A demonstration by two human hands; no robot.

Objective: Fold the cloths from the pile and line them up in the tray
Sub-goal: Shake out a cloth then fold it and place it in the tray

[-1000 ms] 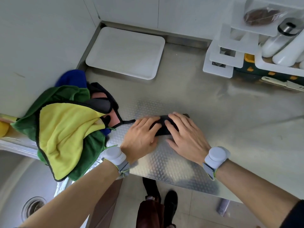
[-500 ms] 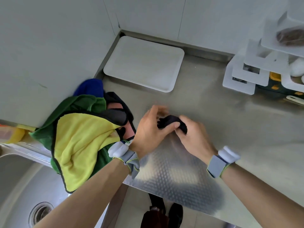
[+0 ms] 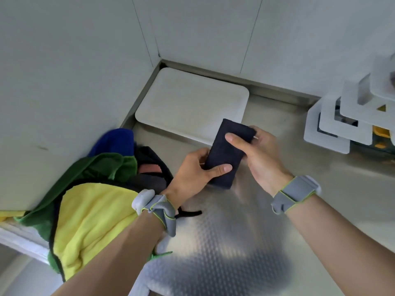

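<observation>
A folded dark navy cloth [image 3: 226, 152], a small thick rectangle, is held above the steel counter by both hands. My left hand [image 3: 192, 174] grips its lower end with the thumb on top. My right hand [image 3: 258, 152] grips its upper right side, thumb across the face. The white tray [image 3: 181, 99] lies just beyond the cloth in the back corner, with nothing in it. The pile of cloths [image 3: 92, 201], yellow on top with green, blue, grey and pink pieces, sits at the left beside my left wrist.
White walls meet behind the tray. A white tiered rack [image 3: 346, 120] stands at the right edge of the counter [image 3: 224, 242]. The counter's front edge runs under my forearms, with a sink rim at the lower left.
The dark cloth was pressed flat on the counter under both hands; now both hands have lifted it, folded small, and brought it toward the tray. The view has tilted upward.
</observation>
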